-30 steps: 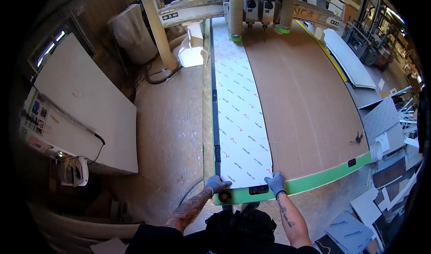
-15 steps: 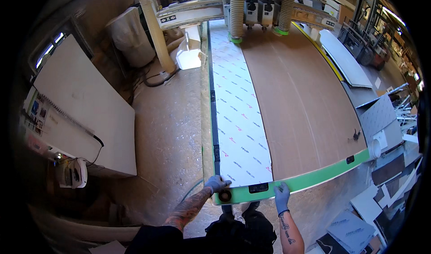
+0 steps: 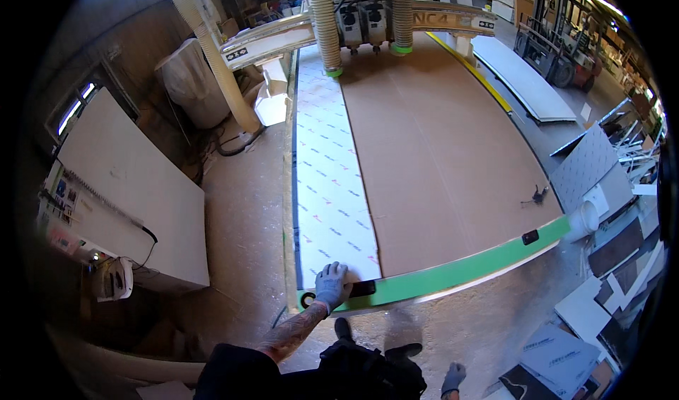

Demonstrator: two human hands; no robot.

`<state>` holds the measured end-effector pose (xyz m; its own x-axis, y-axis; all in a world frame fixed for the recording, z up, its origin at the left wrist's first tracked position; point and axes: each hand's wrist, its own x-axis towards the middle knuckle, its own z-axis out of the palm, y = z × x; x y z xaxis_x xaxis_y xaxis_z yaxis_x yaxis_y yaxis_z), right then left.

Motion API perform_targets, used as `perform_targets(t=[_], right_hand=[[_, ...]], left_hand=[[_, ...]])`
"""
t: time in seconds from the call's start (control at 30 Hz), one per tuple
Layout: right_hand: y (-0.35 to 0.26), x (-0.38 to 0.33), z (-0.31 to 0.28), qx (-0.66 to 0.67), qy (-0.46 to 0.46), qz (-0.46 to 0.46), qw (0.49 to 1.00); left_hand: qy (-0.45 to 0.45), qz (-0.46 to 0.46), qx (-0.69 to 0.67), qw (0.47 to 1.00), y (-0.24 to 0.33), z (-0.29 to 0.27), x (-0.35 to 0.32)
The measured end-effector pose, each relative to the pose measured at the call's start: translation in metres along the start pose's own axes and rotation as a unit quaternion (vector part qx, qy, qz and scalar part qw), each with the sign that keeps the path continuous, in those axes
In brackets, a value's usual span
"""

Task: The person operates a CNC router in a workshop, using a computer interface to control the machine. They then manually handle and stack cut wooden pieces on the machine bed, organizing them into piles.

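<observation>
Lying under left hand (image 3: 331,287): sheet (image 3: 327,174)

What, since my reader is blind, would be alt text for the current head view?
A gloved left hand lies over the near end of a long white sheet along the left of a brown machine bed. The right hand hangs apart; a gantry spans the bed.
</observation>
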<state>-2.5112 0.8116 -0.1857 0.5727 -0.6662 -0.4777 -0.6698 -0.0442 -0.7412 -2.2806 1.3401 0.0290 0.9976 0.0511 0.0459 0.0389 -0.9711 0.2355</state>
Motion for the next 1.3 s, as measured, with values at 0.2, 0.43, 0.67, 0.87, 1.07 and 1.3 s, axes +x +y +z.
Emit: perform_targets(t=[0.2,0.43,0.67,0.87,1.07,1.3], right_hand=[[-0.043,-0.007,-0.084,0.032,0.003,-0.026,0.999],[-0.067,0.09,-0.133,0.117,-0.016,-0.026,0.993],[-0.133,0.207,-0.162,0.111,-0.063,0.04,0.991],[-0.15,0.306,-0.207,0.107,-0.062,0.092,0.988],[-0.145,0.371,-0.291,0.094,-0.028,0.23,0.968],[-0.097,0.488,-0.358,0.091,0.027,0.215,0.972]], left_hand=[[-0.112,-0.072,0.004,0.991,0.073,0.024,-0.004],[-0.194,-0.147,0.068,0.968,0.11,0.037,0.023],[-0.135,-0.296,0.135,0.936,0.103,0.101,0.025],[-0.306,-0.385,0.199,0.848,0.176,0.064,0.093],[-0.005,-0.172,0.147,0.974,0.288,0.12,0.173],[-0.037,0.174,-0.201,0.963,0.641,0.175,0.328]])
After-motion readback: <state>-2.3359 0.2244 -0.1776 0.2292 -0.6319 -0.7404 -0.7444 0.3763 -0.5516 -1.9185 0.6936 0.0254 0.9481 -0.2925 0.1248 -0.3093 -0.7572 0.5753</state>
